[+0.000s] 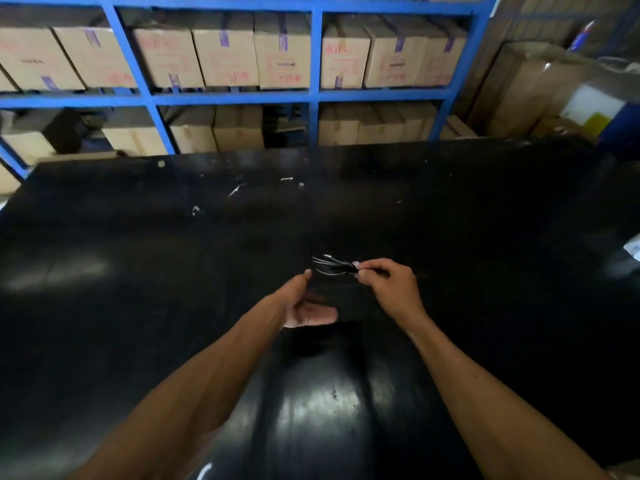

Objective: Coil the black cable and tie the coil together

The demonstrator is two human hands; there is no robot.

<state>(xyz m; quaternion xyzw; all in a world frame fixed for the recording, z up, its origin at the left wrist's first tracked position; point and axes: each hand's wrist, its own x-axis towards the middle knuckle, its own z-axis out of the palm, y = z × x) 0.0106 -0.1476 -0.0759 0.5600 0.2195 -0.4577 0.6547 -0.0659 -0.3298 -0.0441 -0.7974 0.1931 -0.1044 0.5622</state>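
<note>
The black cable (pixel 331 266) shows as a small bundle of glossy loops, held a little above the black table (pixel 138 271) near its middle. My right hand (pixel 388 282) pinches the right end of the bundle between thumb and fingers. My left hand (pixel 304 303) is just left of and below the loops, palm turned up, fingers spread, holding nothing. One fingertip comes close to the loops; whether it touches them I cannot tell. The cable is hard to tell from the dark tabletop, so any loose end is hidden.
Small white scraps (pixel 239 188) lie on the far part of the table. Blue shelving (pixel 315 95) filled with cardboard boxes (pixel 225 50) stands behind it. More boxes (pixel 526 88) are stacked at the right, and a white object (pixel 633 247) sits at the table's right edge.
</note>
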